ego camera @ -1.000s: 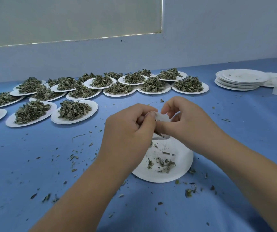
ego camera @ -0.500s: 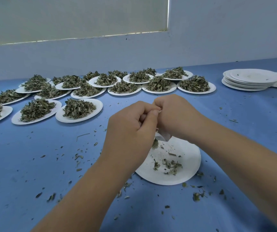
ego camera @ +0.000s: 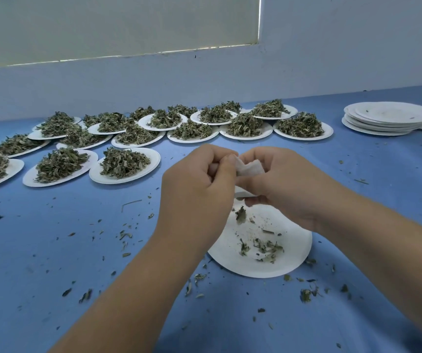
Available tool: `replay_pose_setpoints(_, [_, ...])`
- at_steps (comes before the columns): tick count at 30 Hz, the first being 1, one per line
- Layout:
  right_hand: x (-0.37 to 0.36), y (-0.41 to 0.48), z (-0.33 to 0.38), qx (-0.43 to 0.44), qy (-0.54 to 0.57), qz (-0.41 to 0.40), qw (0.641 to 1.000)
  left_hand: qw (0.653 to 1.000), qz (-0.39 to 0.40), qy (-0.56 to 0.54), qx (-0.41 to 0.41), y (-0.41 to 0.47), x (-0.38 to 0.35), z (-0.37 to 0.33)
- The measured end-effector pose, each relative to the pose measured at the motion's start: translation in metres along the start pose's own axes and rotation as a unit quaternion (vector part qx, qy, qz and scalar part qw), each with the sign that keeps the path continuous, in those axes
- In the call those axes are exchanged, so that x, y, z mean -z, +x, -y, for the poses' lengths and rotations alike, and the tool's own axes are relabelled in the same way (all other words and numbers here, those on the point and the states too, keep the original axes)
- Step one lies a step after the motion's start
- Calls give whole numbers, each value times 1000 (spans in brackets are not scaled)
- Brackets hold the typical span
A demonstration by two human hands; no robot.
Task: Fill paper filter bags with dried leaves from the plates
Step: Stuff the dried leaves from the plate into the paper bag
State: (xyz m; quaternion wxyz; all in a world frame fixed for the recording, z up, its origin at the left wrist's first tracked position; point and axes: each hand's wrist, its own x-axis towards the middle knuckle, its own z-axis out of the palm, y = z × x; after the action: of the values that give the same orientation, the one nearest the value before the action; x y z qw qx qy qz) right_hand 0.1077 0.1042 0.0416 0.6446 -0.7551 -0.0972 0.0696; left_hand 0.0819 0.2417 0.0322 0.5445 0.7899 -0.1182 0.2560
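**One portion almost finished**

Head view: the left hand (ego camera: 197,189) and right hand (ego camera: 289,189) both pinch the small white paper filter bag (ego camera: 252,168), fingers curled tight on it, above the near white paper plate (ego camera: 295,263). I'd say it's being filled or closed; next, gather the last dried green leaf scraps (ego camera: 266,247) lying there.
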Motion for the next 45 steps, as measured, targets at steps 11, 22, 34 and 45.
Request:
replay_pose_setpoints(11, [-10, 14, 6, 44, -173, -87, 980, 999, 24, -17, -44, -8, -4, -8])
replay_pose_setpoints(22, [15, 3, -15, 59, -93, -74, 991, 996, -42, 74, -15, 16, 15, 13])
replay_pose_setpoints(34, [15, -1, -36, 183, -550, 112, 807, 990, -92, 102, -29, 23, 26, 19])
replay_pose_setpoints(45, [10, -5, -37, 178, -602, 126, 768, 989, -84, 114, -51, 21, 22, 20])
